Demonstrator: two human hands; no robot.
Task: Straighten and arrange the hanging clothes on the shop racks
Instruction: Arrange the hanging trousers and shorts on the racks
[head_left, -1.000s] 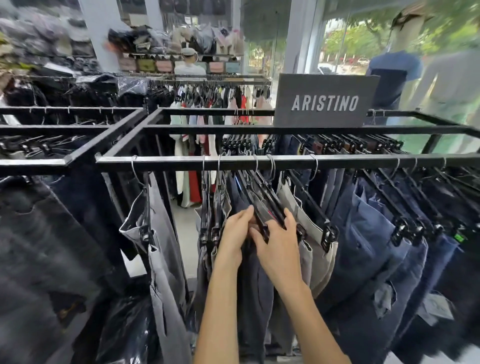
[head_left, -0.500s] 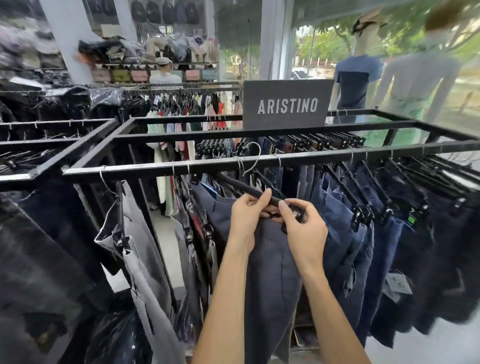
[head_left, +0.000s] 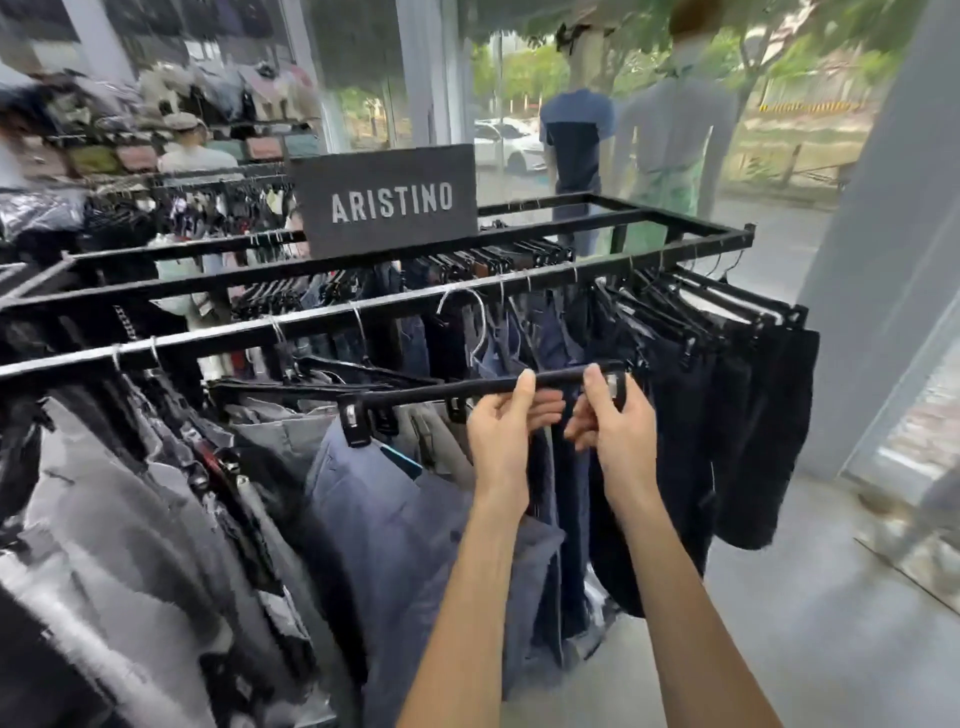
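**Both hands on one clip hanger, halfway along the rack**

Head cam, the only view here. The left hand (head_left: 501, 426) and right hand (head_left: 615, 421) are both wrapped round the bar of a black clip hanger (head_left: 441, 391), thumbs on top and fingers curled underneath. The right one sits at the bar's right end, by the clip there. The bar is held roughly level, just below the front rack rail (head_left: 311, 325), with the blue trousers (head_left: 395, 519) hanging off its left clip (head_left: 353, 421).

My guess is the two-handed hold keeps the bar flat so the trousers hang square while they get slotted into line. The wire hook (head_left: 482, 325) is up by the rail, but I can't tell if it's actually over it.

Stuff around:
- A tight bunch of dark trousers (head_left: 753, 415) on the right, near the right hand.
- Grey trousers (head_left: 130, 519) and more hangers crowd the left. One loose black hanger (head_left: 363, 370) lies at an angle just behind the held bar, so that looks like the snag risk.
- The ARISTINO sign (head_left: 389, 200) is on top of the rack, with two mannequins (head_left: 576, 135) behind it by the window.
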